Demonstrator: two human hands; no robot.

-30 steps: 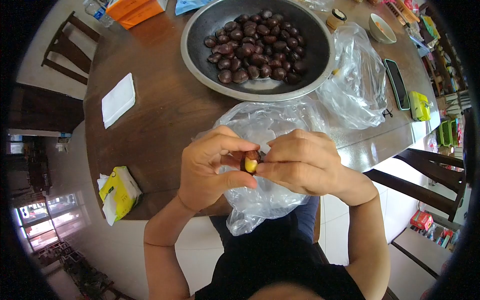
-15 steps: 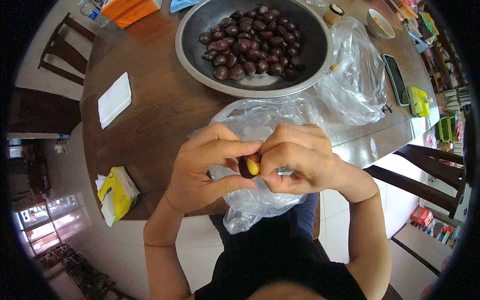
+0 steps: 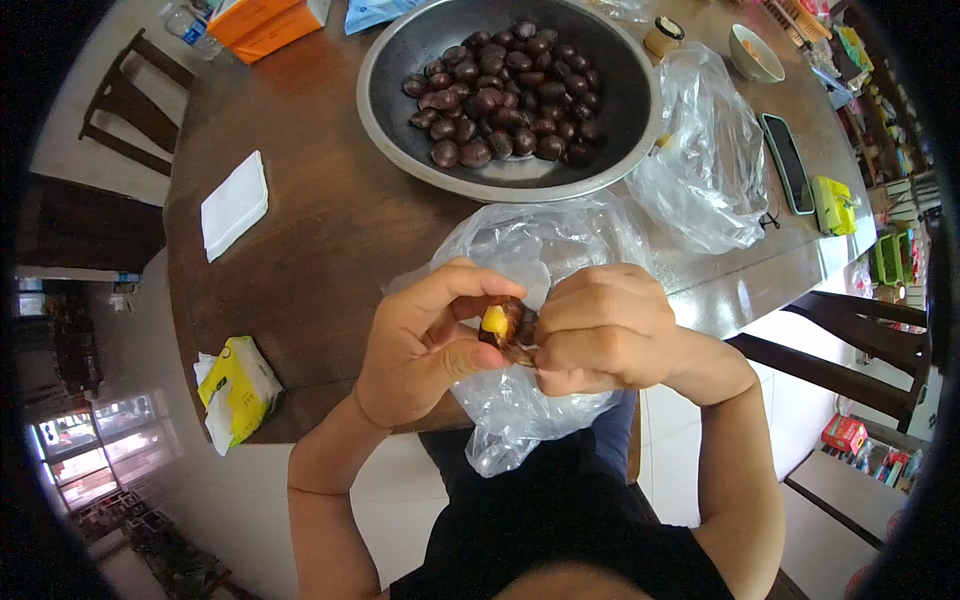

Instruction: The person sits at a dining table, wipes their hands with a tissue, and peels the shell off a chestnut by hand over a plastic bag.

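Observation:
A partly peeled chestnut (image 3: 496, 320) shows yellow flesh through its torn dark brown shell. My left hand (image 3: 415, 340) pinches it between thumb and fingers. At its right side, my right hand (image 3: 607, 330) is closed on a strip of the shell (image 3: 520, 352) that pulls away from the nut. Beneath both hands a clear plastic bag (image 3: 500, 405) drapes over the table's front edge. Farther back stands a wide metal basin (image 3: 375, 120) with many dark chestnuts (image 3: 510, 90) in it.
A second clear bag (image 3: 695, 160), a phone (image 3: 788, 160), a small jar (image 3: 664, 36) and a bowl (image 3: 755, 55) are at the right. Toward the left lie a folded white tissue (image 3: 235, 207) and a yellow tissue pack (image 3: 240, 390). An orange box (image 3: 265, 25) stands at the back left.
The chestnut has turned in my left hand, so its yellow patch faces left. My right hand has curled and moved slightly right, drawing a shell strip away from the nut.

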